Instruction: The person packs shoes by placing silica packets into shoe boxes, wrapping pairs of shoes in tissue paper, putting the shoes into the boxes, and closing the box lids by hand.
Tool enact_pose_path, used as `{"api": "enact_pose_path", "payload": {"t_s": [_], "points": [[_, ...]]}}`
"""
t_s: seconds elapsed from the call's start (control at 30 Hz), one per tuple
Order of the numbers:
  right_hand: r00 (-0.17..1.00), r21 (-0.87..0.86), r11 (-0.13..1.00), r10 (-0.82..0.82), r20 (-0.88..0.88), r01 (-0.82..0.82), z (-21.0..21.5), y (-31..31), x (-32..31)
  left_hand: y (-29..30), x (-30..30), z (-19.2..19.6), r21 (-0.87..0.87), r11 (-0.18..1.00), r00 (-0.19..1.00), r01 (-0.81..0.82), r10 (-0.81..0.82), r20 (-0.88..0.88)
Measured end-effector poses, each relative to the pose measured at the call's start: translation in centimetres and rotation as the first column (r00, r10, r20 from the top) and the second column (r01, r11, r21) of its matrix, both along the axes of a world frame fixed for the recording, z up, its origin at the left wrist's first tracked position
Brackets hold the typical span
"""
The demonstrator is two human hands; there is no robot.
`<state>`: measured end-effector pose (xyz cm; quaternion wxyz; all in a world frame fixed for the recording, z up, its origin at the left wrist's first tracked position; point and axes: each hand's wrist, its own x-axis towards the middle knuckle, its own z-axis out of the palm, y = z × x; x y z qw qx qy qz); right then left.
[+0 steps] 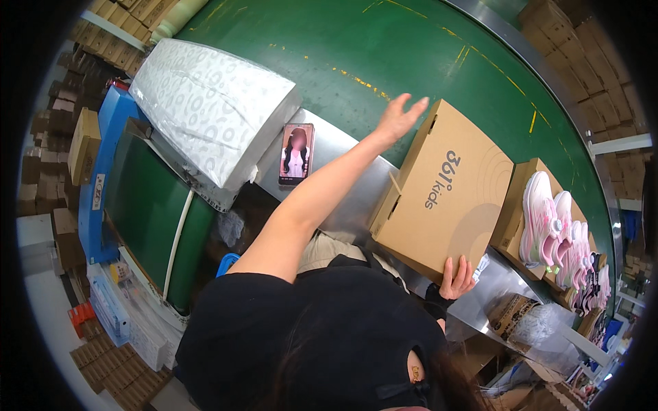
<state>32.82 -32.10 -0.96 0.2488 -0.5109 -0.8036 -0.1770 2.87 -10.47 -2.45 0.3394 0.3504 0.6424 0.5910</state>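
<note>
A closed brown cardboard shoe box (449, 185) stands on the metal table edge in front of me, slightly right of the middle. My right hand (457, 277) holds its near edge, fingers laid over the lid and the thumb hidden. My left arm stretches forward across the table. At its end my left hand (401, 118) is open, thumb and fingers apart, with nothing in it. It hovers beside the far left corner of the box, over the green belt (343, 41); whether it touches the box I cannot tell.
Pink and white children's sneakers (538, 219) sit on open shoe boxes to the right. A phone (297, 154) lies on the metal ledge (349, 198). Left of it stands a large stack wrapped in white patterned paper (212, 109). Crumpled plastic (541, 325) lies at lower right.
</note>
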Motion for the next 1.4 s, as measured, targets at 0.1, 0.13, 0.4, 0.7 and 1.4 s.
{"api": "enact_pose_path", "payload": {"t_s": [0.1,0.13,0.4,0.7,1.4], "points": [[1.000,0.014,1.000,0.020,-0.004,-0.020,-0.1,0.1,0.2,1.6,0.1,-0.7,-0.117,0.934,0.942,0.336,-0.331,0.061],[1.000,0.027,1.000,0.015,-0.010,-0.015,-0.3,0.1,0.2,1.7,0.1,0.0,-0.228,0.872,0.901,0.432,-0.405,0.157],[0.999,0.083,0.995,-0.053,-0.011,0.054,-1.3,0.3,0.0,4.3,0.2,1.4,-0.053,0.895,0.896,0.442,-0.439,0.065],[0.997,0.084,0.996,-0.012,-0.073,0.019,0.1,3.6,-1.7,3.0,0.3,-0.1,-0.251,0.929,0.945,0.272,-0.208,0.251],[0.864,0.243,0.966,0.196,-0.464,-0.088,14.5,12.9,-4.8,-7.8,-2.6,10.4,0.025,0.874,0.633,0.485,-0.370,0.680]]}}
